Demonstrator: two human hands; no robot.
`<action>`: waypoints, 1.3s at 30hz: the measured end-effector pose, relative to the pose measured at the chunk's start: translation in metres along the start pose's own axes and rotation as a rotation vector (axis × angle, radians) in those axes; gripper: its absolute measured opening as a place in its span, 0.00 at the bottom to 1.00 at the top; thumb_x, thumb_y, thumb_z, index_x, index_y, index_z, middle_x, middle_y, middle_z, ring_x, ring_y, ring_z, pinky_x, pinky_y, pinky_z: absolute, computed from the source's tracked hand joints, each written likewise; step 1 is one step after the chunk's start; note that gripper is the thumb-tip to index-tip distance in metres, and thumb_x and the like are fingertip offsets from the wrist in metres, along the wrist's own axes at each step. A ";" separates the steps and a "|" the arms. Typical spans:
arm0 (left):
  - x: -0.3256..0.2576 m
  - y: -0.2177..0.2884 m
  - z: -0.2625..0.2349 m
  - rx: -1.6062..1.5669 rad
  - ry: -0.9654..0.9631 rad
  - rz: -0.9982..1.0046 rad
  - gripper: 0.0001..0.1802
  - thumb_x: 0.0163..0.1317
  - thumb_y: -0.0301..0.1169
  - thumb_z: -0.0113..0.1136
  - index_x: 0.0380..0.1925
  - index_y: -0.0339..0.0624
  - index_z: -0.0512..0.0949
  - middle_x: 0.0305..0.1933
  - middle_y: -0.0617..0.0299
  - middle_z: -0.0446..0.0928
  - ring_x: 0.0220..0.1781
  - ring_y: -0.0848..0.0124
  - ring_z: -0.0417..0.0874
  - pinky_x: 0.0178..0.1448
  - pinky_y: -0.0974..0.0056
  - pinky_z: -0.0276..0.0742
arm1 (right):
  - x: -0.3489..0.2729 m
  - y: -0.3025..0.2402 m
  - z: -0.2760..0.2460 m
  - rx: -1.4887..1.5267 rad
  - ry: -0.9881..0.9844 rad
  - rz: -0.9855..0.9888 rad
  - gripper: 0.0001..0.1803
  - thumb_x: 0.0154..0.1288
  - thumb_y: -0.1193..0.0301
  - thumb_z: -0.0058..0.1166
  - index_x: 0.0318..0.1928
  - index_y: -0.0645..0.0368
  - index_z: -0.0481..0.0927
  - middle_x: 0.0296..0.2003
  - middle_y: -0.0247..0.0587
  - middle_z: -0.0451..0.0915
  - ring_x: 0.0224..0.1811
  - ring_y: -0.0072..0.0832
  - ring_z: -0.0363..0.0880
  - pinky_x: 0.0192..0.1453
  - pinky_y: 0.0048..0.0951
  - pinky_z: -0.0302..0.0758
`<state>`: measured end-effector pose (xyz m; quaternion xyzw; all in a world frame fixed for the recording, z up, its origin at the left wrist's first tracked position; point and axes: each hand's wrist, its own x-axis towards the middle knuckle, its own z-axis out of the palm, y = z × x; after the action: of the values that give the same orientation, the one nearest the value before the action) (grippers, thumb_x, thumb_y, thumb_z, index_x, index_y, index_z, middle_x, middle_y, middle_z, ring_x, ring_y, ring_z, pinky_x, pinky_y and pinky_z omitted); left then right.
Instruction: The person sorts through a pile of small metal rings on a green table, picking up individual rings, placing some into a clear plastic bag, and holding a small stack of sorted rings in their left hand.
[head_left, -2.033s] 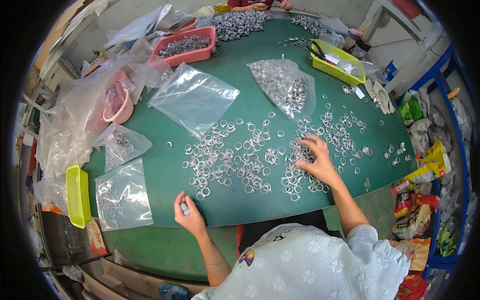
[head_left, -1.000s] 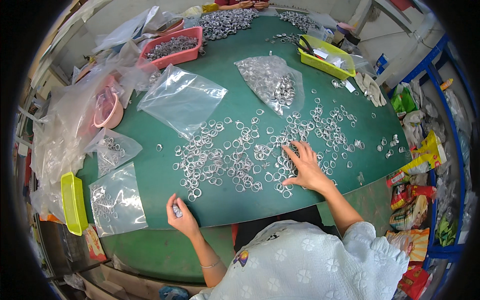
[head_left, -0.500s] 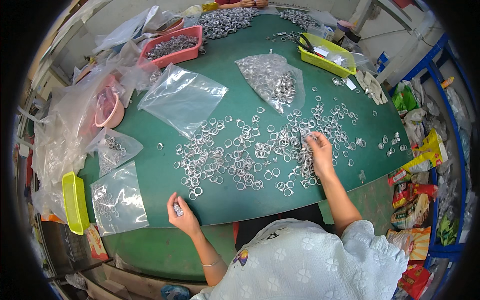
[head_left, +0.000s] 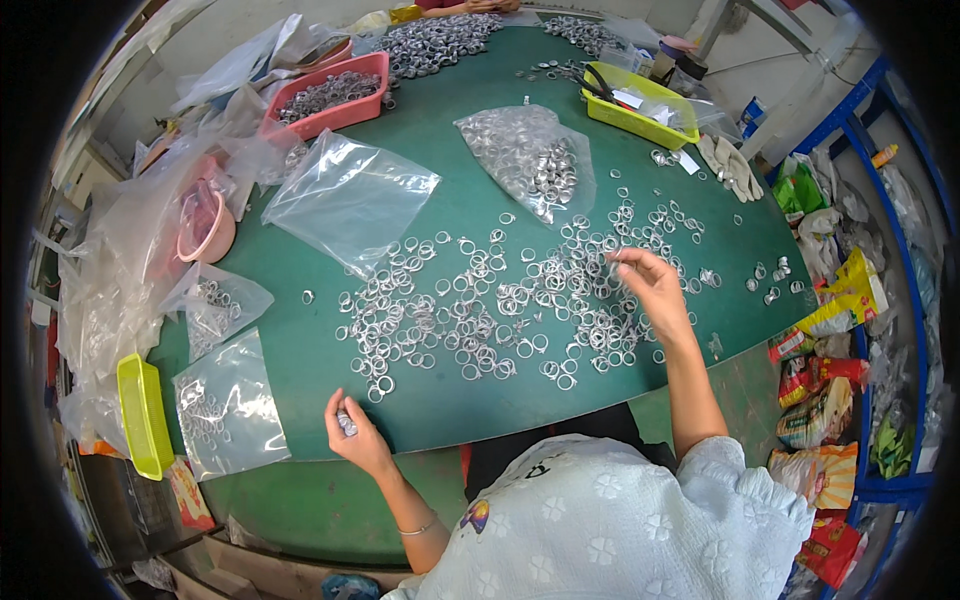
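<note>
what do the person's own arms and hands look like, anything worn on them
Both the left hand and right hand are ungloved. A thin, light-coloured bracelet circles the left wrist. The right arm has a short, pale sleeve with a ruffled edge; both forearms are bare.

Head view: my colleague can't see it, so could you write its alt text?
A person's right hand is over loose metal rings on a green table; the left hand holds silvery pieces. Clear plastic bags lie nearby.

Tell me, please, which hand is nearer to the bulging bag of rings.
Right: the right hand is in front and right of the bag; the left hand is farther off, in front and left.
</note>
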<state>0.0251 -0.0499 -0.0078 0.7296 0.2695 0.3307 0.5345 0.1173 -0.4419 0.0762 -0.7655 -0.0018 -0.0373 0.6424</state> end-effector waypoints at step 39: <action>0.001 -0.004 -0.003 0.017 -0.052 0.020 0.10 0.63 0.23 0.54 0.43 0.31 0.76 0.31 0.66 0.72 0.27 0.82 0.67 0.29 0.76 0.64 | -0.052 0.024 -0.010 -1.021 0.050 -0.112 0.10 0.53 0.70 0.62 0.26 0.60 0.73 0.25 0.42 0.72 0.34 0.41 0.71 0.41 0.39 0.67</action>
<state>0.0236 -0.0460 -0.0112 0.7450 0.2513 0.3147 0.5317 0.0661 -0.4538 0.0509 -0.9792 -0.0087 -0.0861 0.1834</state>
